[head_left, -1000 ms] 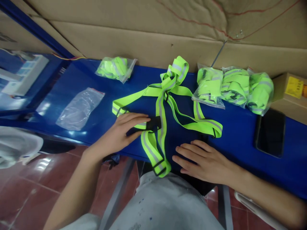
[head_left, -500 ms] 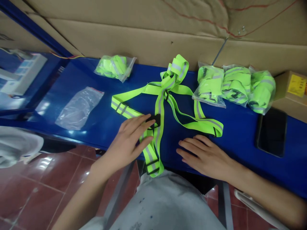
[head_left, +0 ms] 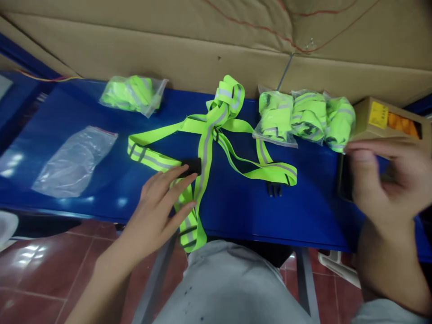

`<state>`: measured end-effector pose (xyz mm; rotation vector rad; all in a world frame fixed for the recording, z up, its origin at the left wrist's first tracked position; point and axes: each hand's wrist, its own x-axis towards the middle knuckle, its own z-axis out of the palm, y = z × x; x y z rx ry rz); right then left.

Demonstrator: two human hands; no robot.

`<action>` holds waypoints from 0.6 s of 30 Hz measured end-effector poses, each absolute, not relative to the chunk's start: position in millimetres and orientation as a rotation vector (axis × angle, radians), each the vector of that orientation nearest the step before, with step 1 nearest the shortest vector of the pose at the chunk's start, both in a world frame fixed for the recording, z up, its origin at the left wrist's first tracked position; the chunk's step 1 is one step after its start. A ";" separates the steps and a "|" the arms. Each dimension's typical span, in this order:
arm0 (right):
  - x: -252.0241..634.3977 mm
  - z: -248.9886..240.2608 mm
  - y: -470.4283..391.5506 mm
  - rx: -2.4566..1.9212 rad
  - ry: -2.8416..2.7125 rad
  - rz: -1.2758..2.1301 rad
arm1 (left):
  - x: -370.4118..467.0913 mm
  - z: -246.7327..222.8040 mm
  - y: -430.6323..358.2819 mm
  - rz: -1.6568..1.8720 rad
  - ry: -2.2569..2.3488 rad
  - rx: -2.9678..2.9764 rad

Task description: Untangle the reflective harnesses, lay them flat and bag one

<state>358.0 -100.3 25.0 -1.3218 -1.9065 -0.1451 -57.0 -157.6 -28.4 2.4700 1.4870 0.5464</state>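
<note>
Blue table (head_left: 236, 211) — bagged straps (head_left: 305, 118), phone (head_left: 344, 182)

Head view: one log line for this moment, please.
left hand: flat on reflective strap harness, fingertips at black buckle | right hand: raised, blurred, over phone | blue table: bagged harnesses, empty bag

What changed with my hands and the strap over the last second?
The right hand lifted off the blue table and swung right, over the phone, uncovering a black clip. The left hand slid toward the table edge along the neon strap, fingers by the black buckle. The bagged straps stayed put.
</note>
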 end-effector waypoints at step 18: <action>309.2 -22.1 -109.8 -1.028 -2.648 0.387 | -2.8 -21.0 -158.8 0.914 1.603 2.394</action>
